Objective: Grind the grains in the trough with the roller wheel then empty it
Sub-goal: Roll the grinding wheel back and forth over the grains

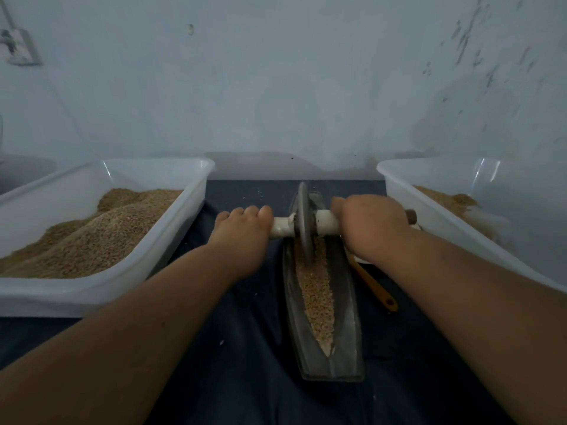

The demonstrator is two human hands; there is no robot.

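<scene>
A long dark metal trough (348,320) lies lengthwise on the dark cloth, holding tan grains (316,289) along its groove. A grey roller wheel (304,222) stands on edge in the far half of the trough, on a pale axle handle (325,226) that runs left to right. My left hand (242,231) grips the left end of the handle. My right hand (371,225) grips the right end, whose brown tip (411,215) sticks out past it.
A white tub (101,292) heaped with grains stands at the left. A second white tub (435,216) with a little ground grain stands at the right. An orange-handled tool (376,286) lies between the trough and the right tub. A pale wall rises behind.
</scene>
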